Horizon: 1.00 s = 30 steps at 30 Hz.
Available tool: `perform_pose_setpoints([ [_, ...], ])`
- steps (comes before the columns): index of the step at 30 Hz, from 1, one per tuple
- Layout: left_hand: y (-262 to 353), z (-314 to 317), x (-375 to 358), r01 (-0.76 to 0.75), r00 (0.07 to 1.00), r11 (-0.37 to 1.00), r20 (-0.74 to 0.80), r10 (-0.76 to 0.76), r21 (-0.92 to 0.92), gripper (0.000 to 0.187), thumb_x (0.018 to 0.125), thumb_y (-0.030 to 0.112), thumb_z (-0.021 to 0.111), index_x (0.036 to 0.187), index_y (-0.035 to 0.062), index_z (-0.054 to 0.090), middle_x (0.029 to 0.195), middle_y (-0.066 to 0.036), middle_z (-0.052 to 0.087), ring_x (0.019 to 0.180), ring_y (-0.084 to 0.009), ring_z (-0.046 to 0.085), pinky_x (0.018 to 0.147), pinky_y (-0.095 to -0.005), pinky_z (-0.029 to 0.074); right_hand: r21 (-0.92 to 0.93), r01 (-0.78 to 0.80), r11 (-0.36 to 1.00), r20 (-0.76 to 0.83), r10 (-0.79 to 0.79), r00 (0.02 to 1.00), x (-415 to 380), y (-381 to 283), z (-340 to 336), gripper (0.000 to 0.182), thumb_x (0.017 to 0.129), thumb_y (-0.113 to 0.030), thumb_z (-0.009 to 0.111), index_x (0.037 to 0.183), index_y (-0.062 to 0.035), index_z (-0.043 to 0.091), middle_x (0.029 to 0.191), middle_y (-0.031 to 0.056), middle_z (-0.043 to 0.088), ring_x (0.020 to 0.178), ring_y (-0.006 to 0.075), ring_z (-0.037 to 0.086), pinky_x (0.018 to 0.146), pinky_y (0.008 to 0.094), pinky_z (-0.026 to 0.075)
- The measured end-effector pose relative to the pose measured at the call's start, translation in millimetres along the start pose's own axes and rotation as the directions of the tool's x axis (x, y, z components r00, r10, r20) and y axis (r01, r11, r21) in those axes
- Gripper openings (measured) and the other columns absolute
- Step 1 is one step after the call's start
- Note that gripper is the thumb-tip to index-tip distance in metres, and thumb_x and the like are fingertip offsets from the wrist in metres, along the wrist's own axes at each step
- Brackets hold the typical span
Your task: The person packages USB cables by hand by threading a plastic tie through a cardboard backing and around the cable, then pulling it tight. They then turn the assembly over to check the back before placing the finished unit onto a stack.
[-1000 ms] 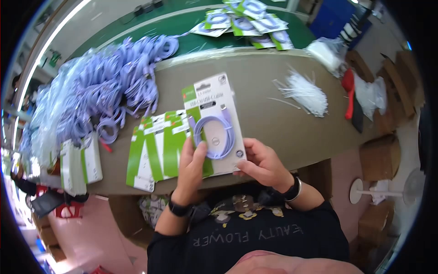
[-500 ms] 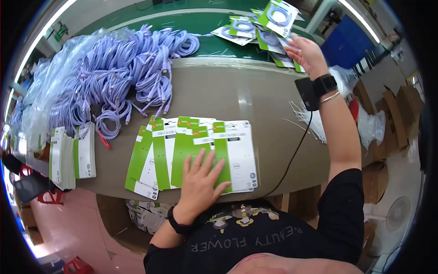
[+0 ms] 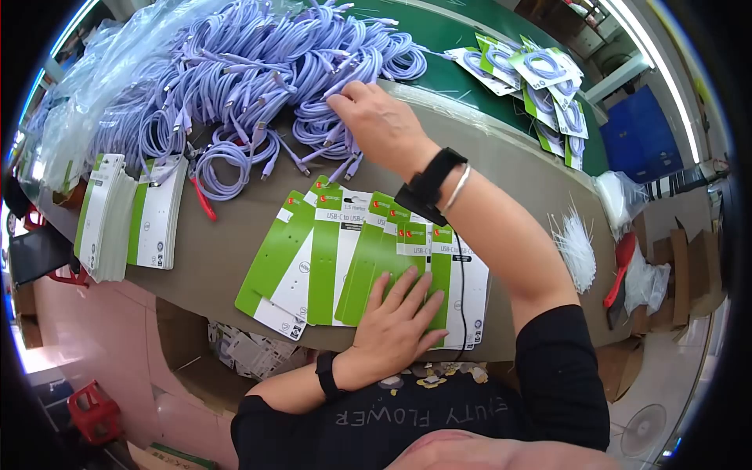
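One hand point(image 3: 382, 125), the right, newly at cables point(image 3: 262, 74)

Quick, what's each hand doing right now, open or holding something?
Left hand: open, spread flat on the packaging cards.
Right hand: fingers curled at the purple cables; whether it grips one can't be told.

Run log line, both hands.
left hand: spread on fanned cards | right hand: at purple cable pile, grip unclear | carded cables: on green surface
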<state>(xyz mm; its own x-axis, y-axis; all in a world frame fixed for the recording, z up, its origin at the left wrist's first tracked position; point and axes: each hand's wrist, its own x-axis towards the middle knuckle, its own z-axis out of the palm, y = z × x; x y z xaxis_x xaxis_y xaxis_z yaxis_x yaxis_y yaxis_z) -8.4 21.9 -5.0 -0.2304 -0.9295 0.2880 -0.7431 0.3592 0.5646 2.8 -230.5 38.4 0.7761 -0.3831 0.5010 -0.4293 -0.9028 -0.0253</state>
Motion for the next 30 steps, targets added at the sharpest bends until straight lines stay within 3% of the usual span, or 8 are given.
perform_pose_setpoints([
  [5,-2.5,-1.0,-2.7,-0.021,1.0,0.999,-0.01,0.021,-0.027,0.048,0.082,0.039,0.066,0.119,0.009,0.061,0.13,-0.014,0.052,0.126,-0.0325,0.044,0.106,-0.053,0.028,-0.093,0.053,0.994,0.03,-0.051,0.998,12.3,14.4,1.6,0.019,0.082,-0.008,0.061,0.101,-0.0069,0.064,0.098,0.0101,0.062,0.085,0.0303,0.062,0.073,0.0377,0.051],
  [9,-3.9,0.1,-4.6,-0.03,0.999,0.999,-0.032,0.029,-0.031,0.047,0.082,0.038,0.067,0.118,0.0087,0.061,0.13,-0.014,0.052,0.125,-0.032,0.044,0.106,-0.0526,0.028,0.218,-0.012,0.976,-0.04,0.021,0.999,8.7,25.7,-36.2,0.017,0.083,-0.011,0.066,0.099,-0.005,0.064,0.084,0.0068,0.062,0.074,0.0229,0.062,0.067,0.0334,0.049],
  [12,-4.7,-0.5,-1.1,-0.056,0.998,0.998,-0.039,0.055,-0.037,0.047,0.082,0.036,0.067,0.119,0.0086,0.06,0.13,-0.014,0.052,0.126,-0.0321,0.044,0.106,-0.0524,0.028,0.566,-0.355,0.744,0.102,0.364,0.926,-5.1,16.1,-83.6,0.016,0.084,-0.013,0.069,0.094,-0.0026,0.063,0.072,0.002,0.059,0.066,0.0123,0.058,0.061,0.0282,0.046],
  [16,-8.3,-6.9,-2.4,-0.067,0.997,0.989,-0.053,0.06,-0.134,0.05,0.082,0.031,0.068,0.124,0.0067,0.055,0.131,-0.015,0.051,0.128,-0.0324,0.042,0.108,-0.0513,0.028,0.75,-0.434,0.499,0.175,0.483,0.858,-43.1,-8.3,-126.1,0.015,0.087,-0.013,0.068,0.093,-0.0008,0.062,0.07,-0.0019,0.057,0.065,0.0046,0.053,0.057,0.0229,0.043],
  [18,-3.9,-12.4,3.6,-0.07,0.996,0.971,-0.061,0.058,-0.229,0.053,0.083,0.027,0.068,0.128,0.0048,0.051,0.132,-0.016,0.05,0.128,-0.0319,0.042,0.108,-0.0505,0.029,0.65,-0.401,0.645,0.104,0.448,0.888,-71.1,-33.1,-138.9,0.015,0.085,-0.011,0.069,0.094,-0.001,0.062,0.073,0.0004,0.059,0.066,0.0077,0.056,0.058,0.024,0.045],
  [20,9.8,-27.2,14.3,-0.093,0.942,0.573,-0.259,-0.215,-0.814,0.059,0.087,0.022,0.065,0.136,0.0026,0.04,0.136,-0.016,0.046,0.132,-0.0291,0.04,0.11,-0.0477,0.03,0.441,-0.214,0.872,-0.037,0.256,0.966,-102.9,-57.9,-139.0,0.017,0.081,-0.009,0.071,0.094,-0.0019,0.063,0.078,0.0047,0.063,0.069,0.0157,0.061,0.06,0.0272,0.049],
  [22,18.3,-27.9,26.2,-0.143,0.907,0.364,-0.269,-0.324,-0.92,0.054,0.09,0.022,0.061,0.135,0.0018,0.039,0.132,-0.016,0.05,0.131,-0.0289,0.041,0.109,-0.0465,0.032,0.351,-0.087,0.932,-0.111,0.134,0.985,-130.7,-81.6,-138.0,0.019,0.079,-0.009,0.072,0.095,-0.0024,0.064,0.08,0.0067,0.063,0.07,0.0206,0.064,0.062,0.0293,0.052],
  [30,10.2,-13.2,20.0,-0.085,0.978,-0.495,0.022,-0.206,-0.865,0.036,0.1,0.036,0.044,0.115,0.0045,0.051,0.082,-0.008,0.061,0.101,-0.0256,0.057,0.098,-0.0415,0.041,0.601,-0.272,0.751,0.141,0.235,0.962,-230.0,-101.5,-157.0,0.038,0.081,-0.014,0.071,0.115,-0.0024,0.058,0.101,0.0104,0.063,0.088,0.0238,0.064,0.075,0.0316,0.052],
])
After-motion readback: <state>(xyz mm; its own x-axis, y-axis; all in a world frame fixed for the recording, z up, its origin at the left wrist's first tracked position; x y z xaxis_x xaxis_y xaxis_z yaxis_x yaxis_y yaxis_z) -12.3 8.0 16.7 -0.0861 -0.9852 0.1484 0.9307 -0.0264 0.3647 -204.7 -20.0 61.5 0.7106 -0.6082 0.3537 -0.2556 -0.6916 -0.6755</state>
